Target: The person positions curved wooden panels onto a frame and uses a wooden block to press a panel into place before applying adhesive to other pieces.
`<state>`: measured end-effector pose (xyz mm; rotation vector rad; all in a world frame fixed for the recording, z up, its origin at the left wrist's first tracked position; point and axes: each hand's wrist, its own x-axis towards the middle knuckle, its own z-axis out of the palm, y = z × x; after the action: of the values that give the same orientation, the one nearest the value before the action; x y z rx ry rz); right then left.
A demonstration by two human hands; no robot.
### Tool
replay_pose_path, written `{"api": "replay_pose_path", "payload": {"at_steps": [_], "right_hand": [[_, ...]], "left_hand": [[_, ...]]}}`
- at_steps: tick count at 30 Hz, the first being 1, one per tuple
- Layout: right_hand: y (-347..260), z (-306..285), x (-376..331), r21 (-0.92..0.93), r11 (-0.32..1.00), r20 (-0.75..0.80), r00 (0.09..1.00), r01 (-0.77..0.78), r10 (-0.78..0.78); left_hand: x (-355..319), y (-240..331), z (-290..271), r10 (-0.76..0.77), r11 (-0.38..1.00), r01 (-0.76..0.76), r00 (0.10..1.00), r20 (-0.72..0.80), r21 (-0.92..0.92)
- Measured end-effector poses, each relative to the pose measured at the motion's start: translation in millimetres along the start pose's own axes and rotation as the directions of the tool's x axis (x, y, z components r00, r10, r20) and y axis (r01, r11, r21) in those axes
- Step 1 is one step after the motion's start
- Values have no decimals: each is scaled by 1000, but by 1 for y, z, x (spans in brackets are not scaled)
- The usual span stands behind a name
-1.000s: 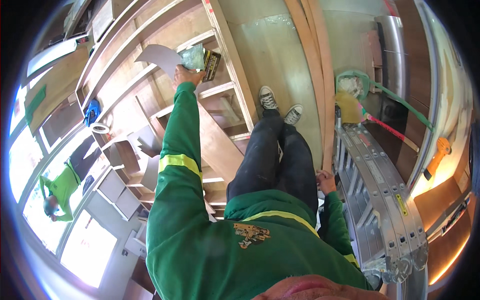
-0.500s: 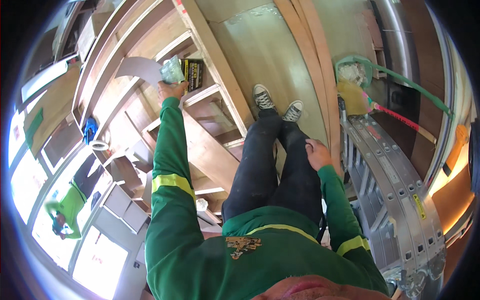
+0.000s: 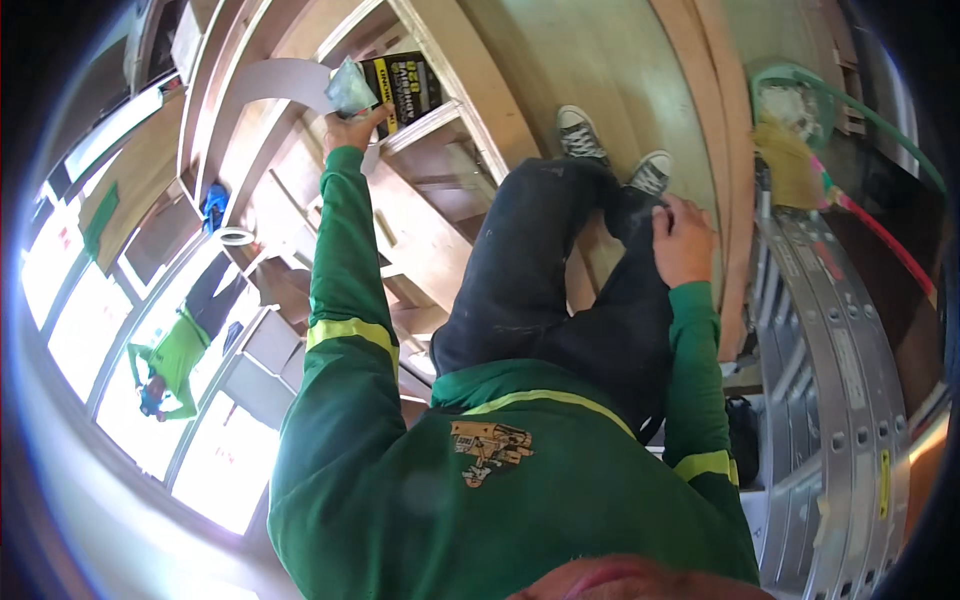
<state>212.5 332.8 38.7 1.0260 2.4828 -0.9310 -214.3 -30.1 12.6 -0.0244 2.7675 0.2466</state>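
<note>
The left hand (image 3: 350, 128) is gripping a small clear plastic packet (image 3: 350, 88) beside a black-and-yellow box (image 3: 405, 88) on wooden framing (image 3: 440, 240). The right hand (image 3: 683, 240) is resting loosely curled on the dark trouser leg (image 3: 540, 270), grasping nothing.

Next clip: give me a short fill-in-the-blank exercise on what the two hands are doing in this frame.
1. The left hand reaches up to a black and ____ package on the wooden framing.
2. The right hand rests on the person's own ____.
3. The metal ladder lies on the person's ____ side.

Missing words: yellow; leg; right
</note>
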Motion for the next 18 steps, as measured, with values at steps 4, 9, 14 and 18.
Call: {"api": "replay_pose_path", "payload": {"at_steps": [4, 9, 14, 18], "right_hand": [[-12, -1, 4, -29, 999, 10, 999, -33, 33], [-21, 3, 2, 27, 999, -110, 993, -34, 36], [-26, 18, -6, 63, 997, -205, 977, -43, 55], [-30, 34, -21, 23, 999, -349, 937, -29, 36]], "left_hand": [[-4, 9, -13, -10, 983, 3, 999, 40, 181], [7, 16, -20, -40, 938, 2, 994, 104, 346], [15, 13, -20, -38, 934, -14, 990, 137, 357], [18, 18, -20, -65, 905, -7, 986, 155, 425]]}}
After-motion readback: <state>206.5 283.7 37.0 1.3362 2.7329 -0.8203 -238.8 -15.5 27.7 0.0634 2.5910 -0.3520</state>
